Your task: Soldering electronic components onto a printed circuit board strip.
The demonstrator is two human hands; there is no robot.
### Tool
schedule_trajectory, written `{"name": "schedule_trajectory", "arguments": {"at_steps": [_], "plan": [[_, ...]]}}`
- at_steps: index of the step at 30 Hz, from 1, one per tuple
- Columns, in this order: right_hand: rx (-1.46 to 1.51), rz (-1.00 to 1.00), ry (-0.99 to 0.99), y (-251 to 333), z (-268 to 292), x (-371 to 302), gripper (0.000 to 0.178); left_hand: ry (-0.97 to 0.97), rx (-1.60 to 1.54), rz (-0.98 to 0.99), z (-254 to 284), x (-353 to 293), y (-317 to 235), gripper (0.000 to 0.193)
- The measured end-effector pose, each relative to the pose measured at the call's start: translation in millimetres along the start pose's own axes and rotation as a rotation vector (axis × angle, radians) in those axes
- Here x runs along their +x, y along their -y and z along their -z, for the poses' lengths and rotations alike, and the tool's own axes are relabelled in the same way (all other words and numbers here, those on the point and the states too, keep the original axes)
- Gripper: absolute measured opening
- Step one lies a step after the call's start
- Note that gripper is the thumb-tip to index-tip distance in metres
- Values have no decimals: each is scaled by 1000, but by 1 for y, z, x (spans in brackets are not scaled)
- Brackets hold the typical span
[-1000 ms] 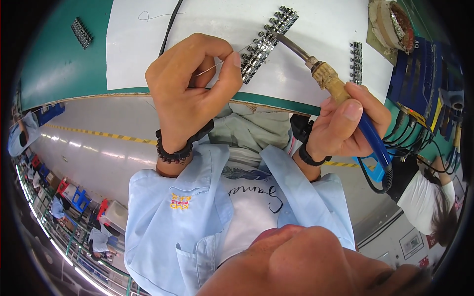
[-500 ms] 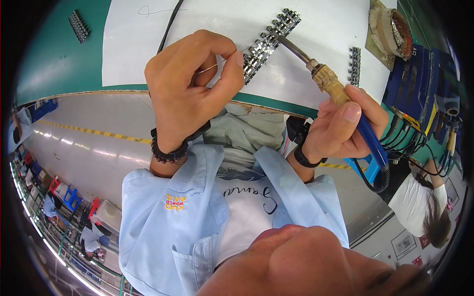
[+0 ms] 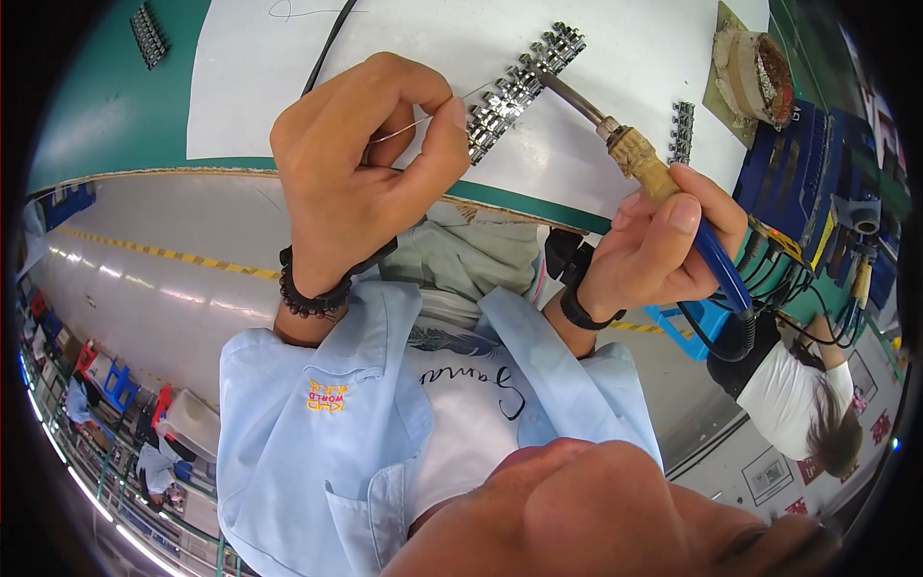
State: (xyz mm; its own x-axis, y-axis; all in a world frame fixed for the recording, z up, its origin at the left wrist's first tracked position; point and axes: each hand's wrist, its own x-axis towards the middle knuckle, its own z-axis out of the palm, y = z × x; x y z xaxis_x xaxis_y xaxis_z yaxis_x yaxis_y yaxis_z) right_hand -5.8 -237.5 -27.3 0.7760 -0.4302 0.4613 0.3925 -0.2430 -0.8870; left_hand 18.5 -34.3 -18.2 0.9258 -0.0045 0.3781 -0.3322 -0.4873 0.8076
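Note:
My left hand (image 3: 361,159) pinches a thin solder wire (image 3: 396,133) between thumb and forefinger. The wire's free end reaches toward a strip of small shiny metal parts (image 3: 500,113), which lies slanted on white paper. In my right hand (image 3: 663,245) is a soldering iron (image 3: 716,255) with a blue and tan handle, gripped like a pen. The iron's metal tip meets the upper half of the strip. Whether the wire touches the metal is too fine to make out.
Similar strips lie at the right (image 3: 682,133) and at the far left (image 3: 148,37). A round tip-cleaning pot (image 3: 755,75) stands at the far right, beside a blue soldering station (image 3: 788,159) with cables. A black cord (image 3: 330,48) crosses the paper. Another person (image 3: 798,394) is at the right.
The whole view has shifted slightly. My left hand, with the wire, sits a little farther left of the strip. The iron's tip stays at nearly the same spot on the strip.

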Motion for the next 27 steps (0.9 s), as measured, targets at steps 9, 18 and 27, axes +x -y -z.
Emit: {"name": "schedule_trajectory", "arguments": {"at_steps": [9, 18, 27], "plan": [[-56, 251, -113, -6, 0, -4, 31, 20, -25, -3, 0, 0, 0, 13], [0, 208, -5, -1, -4, -4, 34, 23, 11, -12, 0, 3, -2, 16], [58, 168, 51, -1, -2, -6, 25, 18, 32, -24, -2, 3, -1, 16]]}}
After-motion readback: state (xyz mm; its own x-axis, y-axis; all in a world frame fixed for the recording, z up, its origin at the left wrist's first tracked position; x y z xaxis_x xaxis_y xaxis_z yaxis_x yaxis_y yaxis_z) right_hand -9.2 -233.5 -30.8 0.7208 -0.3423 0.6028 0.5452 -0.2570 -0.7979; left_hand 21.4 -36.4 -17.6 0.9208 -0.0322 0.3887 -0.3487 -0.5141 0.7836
